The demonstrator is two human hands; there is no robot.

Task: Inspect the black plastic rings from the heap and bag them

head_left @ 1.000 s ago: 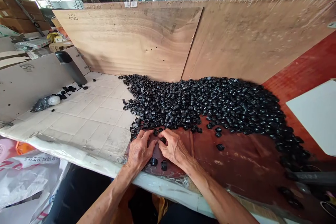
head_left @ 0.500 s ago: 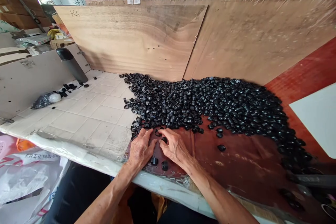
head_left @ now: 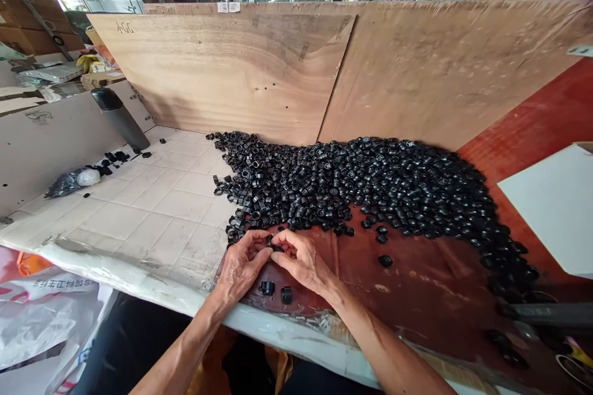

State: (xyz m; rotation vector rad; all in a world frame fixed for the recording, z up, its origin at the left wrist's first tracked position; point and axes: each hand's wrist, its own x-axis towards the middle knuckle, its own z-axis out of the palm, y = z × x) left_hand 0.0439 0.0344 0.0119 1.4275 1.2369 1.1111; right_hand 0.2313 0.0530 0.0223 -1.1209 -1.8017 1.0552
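Note:
A big heap of small black plastic rings and caps (head_left: 361,188) lies across the bench against the plywood boards. My left hand (head_left: 241,265) and my right hand (head_left: 303,259) meet at the heap's near edge, fingertips pinched together on a small black part (head_left: 277,247) between them. Two finished-looking black pieces (head_left: 267,287) (head_left: 286,295) stand on the red board just below my hands. One loose piece (head_left: 385,260) lies apart to the right.
A dark flask (head_left: 119,117) leans at the back left, with a small bag (head_left: 71,180) and a few black bits beside it. Plywood sheets (head_left: 259,74) wall the back. A white panel (head_left: 551,203) lies at right. Plastic bags (head_left: 41,315) hang below the bench edge.
My hands have drawn together and lifted slightly, fingertips now pinching one part between them instead of resting flat on the board.

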